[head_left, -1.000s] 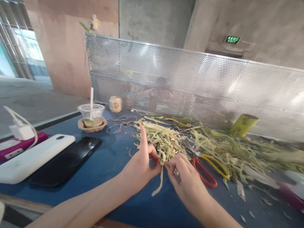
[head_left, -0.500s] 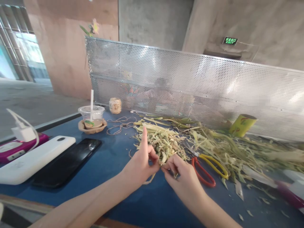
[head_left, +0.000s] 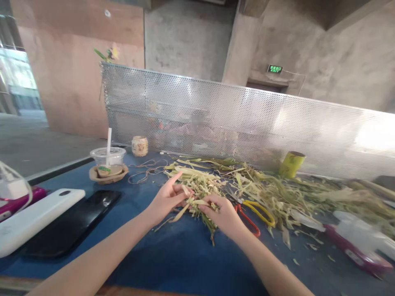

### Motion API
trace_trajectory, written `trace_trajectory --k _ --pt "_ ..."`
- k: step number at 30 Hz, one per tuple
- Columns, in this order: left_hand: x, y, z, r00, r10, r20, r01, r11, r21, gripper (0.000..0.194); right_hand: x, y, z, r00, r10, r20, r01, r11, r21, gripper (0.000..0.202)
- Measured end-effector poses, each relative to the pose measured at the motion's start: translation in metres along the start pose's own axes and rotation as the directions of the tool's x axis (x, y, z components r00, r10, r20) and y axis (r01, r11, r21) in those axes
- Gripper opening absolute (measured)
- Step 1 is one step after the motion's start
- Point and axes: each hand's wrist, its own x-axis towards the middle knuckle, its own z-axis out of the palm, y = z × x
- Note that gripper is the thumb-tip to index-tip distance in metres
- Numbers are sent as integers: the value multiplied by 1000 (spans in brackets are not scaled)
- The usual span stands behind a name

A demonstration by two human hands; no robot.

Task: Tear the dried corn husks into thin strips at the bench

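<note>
A bundle of pale green, dried husk strips (head_left: 210, 185) lies on the blue table in front of me. My left hand (head_left: 169, 197) is at its left near corner, thumb and fingers pinched on a strip while the index finger points outward. From the right, my right hand (head_left: 220, 210) pinches a pale husk strip (head_left: 199, 202) that runs between both hands. Loose ends hang down below the fingers. Scissors (head_left: 254, 213) with one red and one yellow handle lie just right of my right hand, their blades partly under the strips.
Long husk strips (head_left: 277, 189) spread to the right, beside a yellow-green tube (head_left: 291, 164). On the left are a lidded cup with straw (head_left: 108, 158), a black phone (head_left: 74, 224), a white power bank (head_left: 43, 218) and thin cord (head_left: 148, 170). A perforated metal panel (head_left: 185, 111) borders the back.
The view has shifted, so things appear further left. My hands have come away from the bundle's near edge a little, and a pale strip now shows stretched between them.
</note>
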Motion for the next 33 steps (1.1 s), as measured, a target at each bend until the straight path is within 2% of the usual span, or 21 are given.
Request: trace_trajectory --k 3,6,9,11,12,14,16,19,20,22,23,24,26,27,30,33 --pt "2 -3 -3 999 -37 -14 36 995 -95 76 -1 -1 0 998 -27 -48 27 1000 -1 24" --pt "2 -7 -3 992 -129 -7 124 961 -249 67 0 1 -1 986 33 -165 -36 999 -14 35" --pt "-3 -13 6 975 -201 98 221 929 -296 84 2 3 1 954 78 -288 -98 994 -55 37" --pt "-7 -17 16 965 -243 98 260 935 -241 94 1 2 4 935 85 -343 -123 988 -90 37" --pt "-8 -18 21 963 -252 97 268 935 -231 92 0 1 4 932 79 -353 -125 986 -109 36" --pt "-8 -20 31 966 -258 30 258 944 -207 82 -4 -3 1 936 52 -348 -109 984 -144 33" --pt "-4 -18 36 967 -254 14 253 954 -162 78 -10 -4 -9 952 5 -305 -61 983 -174 28" --pt "6 -13 39 968 -252 3 251 964 -89 79 -21 4 -39 983 -86 -160 48 972 -230 20" --pt "9 -11 39 967 -253 -9 252 965 -67 78 -24 9 -50 987 -72 -143 29 958 -285 20" --pt "13 -10 39 966 -254 -35 253 967 -35 73 -30 23 -70 986 74 -147 -135 872 -470 29" --pt "14 -10 40 965 -257 -46 256 966 -31 70 -33 30 -77 968 197 -157 -252 774 -580 34" --pt "14 -11 40 964 -261 -56 260 965 -32 68 -35 38 -82 926 348 -144 -347 641 -684 39" --pt "12 -14 39 960 -275 -52 274 961 -27 64 -38 51 -84 867 479 -135 -413 541 -732 45" --pt "11 -16 38 961 -274 -32 273 962 -11 61 -39 56 -83 851 511 -124 -419 516 -747 45" --pt "8 -19 35 967 -253 39 251 967 54 59 -37 65 -76 839 534 -108 -405 478 -780 39" --pt "6 -17 34 967 -255 3 254 964 81 72 -31 68 -73 830 546 -114 -397 434 -809 37"
